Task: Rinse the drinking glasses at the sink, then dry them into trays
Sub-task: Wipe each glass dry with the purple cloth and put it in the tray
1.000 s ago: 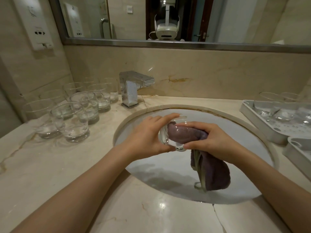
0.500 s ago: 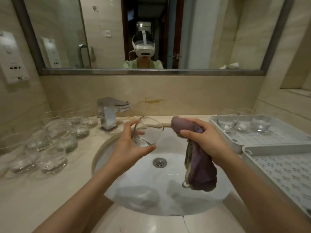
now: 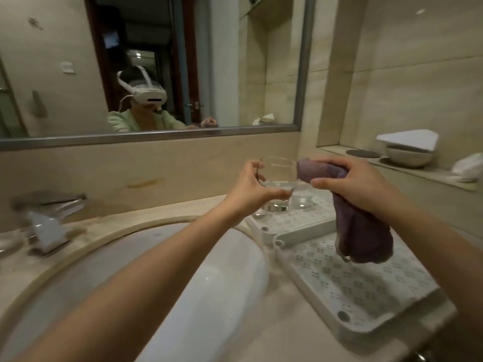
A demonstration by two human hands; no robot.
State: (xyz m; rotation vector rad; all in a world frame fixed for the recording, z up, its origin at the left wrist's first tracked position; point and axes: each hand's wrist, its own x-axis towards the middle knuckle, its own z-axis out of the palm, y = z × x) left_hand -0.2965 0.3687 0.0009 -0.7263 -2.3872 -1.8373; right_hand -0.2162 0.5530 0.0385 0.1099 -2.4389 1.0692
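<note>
My left hand [image 3: 254, 188] grips a clear drinking glass [image 3: 278, 173] upright, in the air above the far white tray [image 3: 295, 231]. My right hand [image 3: 350, 182] holds a purple cloth [image 3: 363, 231] beside the glass rim, and the cloth hangs down over the near white tray [image 3: 352, 288]. A few glasses [image 3: 287, 203] stand in the far tray, partly hidden behind the held glass. The white sink basin [image 3: 209, 283] lies below my left forearm.
A chrome faucet [image 3: 47, 220] stands at the left on the beige counter [image 3: 146, 212]. A wall ledge at the right carries a bowl [image 3: 409, 155] with a folded white towel on it. A mirror fills the wall above.
Both hands have swung right from over the basin to above the trays, carrying the glass and the cloth. The view has turned right, so the glasses on the left counter are out of sight.
</note>
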